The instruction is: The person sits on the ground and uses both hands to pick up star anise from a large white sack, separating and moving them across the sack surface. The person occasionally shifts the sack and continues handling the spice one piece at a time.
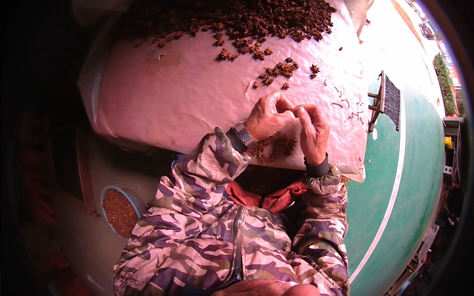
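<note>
Pinching a small dark brown star-shaped spice pod (293,109) between your 2 hands, left hand (267,117) and right hand (312,132), you risk snapping it or dropping bits off the pale sheet-covered table (163,93).

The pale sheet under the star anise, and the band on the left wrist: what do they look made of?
Sheet: probably woven plastic sacking or cloth, matte, creased, edges draping over. Wrist band: looks like metal links, silvery and shiny. Star anise: dried brown pods.

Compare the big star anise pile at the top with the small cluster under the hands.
The big pile is dense, wide and far from the hands; the small cluster is sparse, few pieces, lying at the sheet's near edge below the wrists. Both are brown, star-shaped pods on the same pale sheet.
</note>
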### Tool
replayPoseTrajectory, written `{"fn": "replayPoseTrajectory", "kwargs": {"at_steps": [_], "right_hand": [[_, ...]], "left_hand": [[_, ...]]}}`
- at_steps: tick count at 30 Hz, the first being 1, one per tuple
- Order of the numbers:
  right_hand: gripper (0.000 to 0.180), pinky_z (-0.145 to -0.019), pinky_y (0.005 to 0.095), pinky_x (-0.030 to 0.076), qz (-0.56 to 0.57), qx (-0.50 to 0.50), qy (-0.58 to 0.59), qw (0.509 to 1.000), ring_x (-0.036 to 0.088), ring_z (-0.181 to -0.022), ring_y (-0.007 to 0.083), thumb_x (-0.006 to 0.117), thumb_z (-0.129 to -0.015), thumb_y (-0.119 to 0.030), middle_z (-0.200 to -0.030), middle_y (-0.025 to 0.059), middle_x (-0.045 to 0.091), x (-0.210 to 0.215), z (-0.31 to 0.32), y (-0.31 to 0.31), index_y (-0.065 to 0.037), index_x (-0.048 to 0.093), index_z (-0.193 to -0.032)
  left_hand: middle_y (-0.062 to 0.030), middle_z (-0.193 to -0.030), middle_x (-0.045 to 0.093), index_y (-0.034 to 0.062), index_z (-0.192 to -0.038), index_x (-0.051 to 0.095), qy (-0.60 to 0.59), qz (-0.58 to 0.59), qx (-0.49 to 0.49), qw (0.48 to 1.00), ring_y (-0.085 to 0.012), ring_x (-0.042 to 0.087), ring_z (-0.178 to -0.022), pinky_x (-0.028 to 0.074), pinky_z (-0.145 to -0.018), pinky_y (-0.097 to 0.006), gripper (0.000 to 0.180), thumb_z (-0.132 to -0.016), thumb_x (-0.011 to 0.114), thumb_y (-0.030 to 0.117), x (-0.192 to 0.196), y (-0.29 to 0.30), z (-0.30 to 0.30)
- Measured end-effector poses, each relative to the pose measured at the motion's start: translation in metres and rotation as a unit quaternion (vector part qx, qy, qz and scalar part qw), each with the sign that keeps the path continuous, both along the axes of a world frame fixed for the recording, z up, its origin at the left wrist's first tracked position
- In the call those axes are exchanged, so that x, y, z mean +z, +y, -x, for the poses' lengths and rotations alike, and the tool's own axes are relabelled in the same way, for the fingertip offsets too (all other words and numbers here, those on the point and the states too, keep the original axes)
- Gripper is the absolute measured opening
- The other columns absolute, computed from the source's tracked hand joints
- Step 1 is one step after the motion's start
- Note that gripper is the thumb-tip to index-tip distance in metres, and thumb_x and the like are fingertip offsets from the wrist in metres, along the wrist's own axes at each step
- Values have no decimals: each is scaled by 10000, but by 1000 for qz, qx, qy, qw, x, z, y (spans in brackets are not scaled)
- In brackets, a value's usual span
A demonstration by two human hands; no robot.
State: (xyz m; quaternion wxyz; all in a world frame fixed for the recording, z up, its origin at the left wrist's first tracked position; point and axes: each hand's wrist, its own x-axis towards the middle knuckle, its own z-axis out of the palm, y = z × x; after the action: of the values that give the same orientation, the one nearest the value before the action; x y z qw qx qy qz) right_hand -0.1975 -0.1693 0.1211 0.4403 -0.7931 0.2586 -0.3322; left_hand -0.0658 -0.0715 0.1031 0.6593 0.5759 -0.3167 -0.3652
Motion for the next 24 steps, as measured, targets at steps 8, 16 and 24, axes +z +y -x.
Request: {"fn": "replayPoseTrajectory", "kwargs": {"at_steps": [8, 16, 24], "right_hand": [[192, -711, 333, 538, 45, -147, 55, 987, 714, -801, 197, 643, -1023, -180, -832, 100, 735, -5, 41, -86, 1, 690, -978], [287, -715, 453, 542, 244, -258, 266, 896, 713, -793, 352, 687, -970, -321, -883, 169, 732, 2, 62, -112, -45, 686, -1050], [272, -826, 413, 564, 227, -102, 129, 960, 711, -964, 328, 726, -923, -144, -1118, 184, 699, 0, 3, -73, -21, 678, -1161]], "left_hand": [[-45, -776, 640, 55, -912, 646, -311, 13, -52, 949, -159, 641, -760, 541, -727, -328, 149, -813, 739, 117, 13, 10, -1], [-161, -1436, 510, 51, -1354, 592, -521, -94, 114, 841, -358, 552, -1244, 418, -1096, -488, 575, -851, 773, 262, -11, -1, -43], [-93, -1009, 699, 63, -910, 693, -456, 12, 25, 890, -284, 655, -998, 493, -935, -454, 160, -884, 760, 206, -8, 18, -24]]}}
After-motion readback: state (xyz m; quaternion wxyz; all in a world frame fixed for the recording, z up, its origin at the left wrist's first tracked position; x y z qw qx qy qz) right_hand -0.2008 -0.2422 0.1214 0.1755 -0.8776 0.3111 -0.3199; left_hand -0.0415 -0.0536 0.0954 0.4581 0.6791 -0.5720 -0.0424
